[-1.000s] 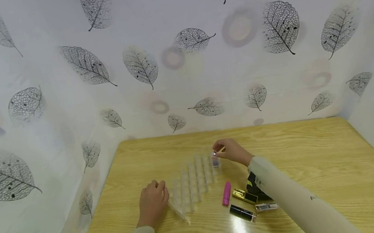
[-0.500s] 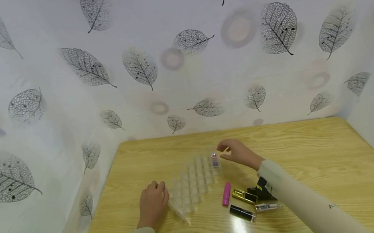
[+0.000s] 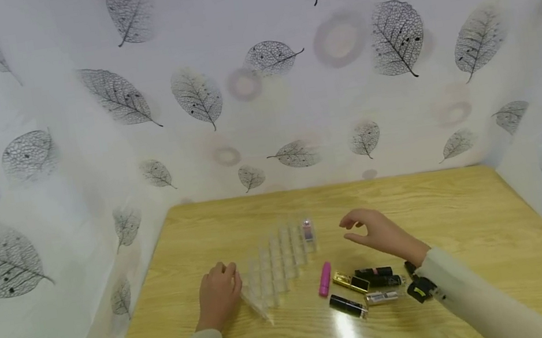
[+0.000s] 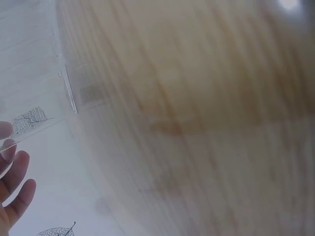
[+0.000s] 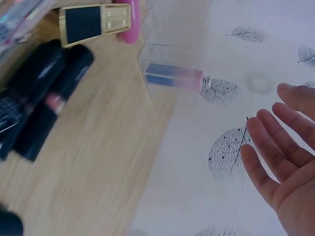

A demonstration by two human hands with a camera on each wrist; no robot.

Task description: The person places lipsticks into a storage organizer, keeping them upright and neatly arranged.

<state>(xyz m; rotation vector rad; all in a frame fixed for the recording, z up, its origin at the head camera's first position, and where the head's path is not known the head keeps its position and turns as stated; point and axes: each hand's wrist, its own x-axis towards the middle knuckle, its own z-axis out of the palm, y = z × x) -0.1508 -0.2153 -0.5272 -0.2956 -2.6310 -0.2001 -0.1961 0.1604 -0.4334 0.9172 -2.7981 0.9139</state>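
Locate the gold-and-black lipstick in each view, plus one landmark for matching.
Head: gold-and-black lipstick lies below and right of centre, gold end toward the pink tube.
Left wrist: not in it.
Right wrist: upper left, near the top edge, gold end again toward the pink tube.
Landmark: the pink tube, shared by head and right wrist only.

Blue-to-pink lipstick (image 5: 173,76), clear organizer (image 3: 276,261), magenta tube (image 3: 325,279), yellow woodgrain table (image 3: 468,221), white leaf-print backdrop (image 3: 304,108)

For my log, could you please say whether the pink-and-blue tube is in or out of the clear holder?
In: walls of the clear holder show around the tube.
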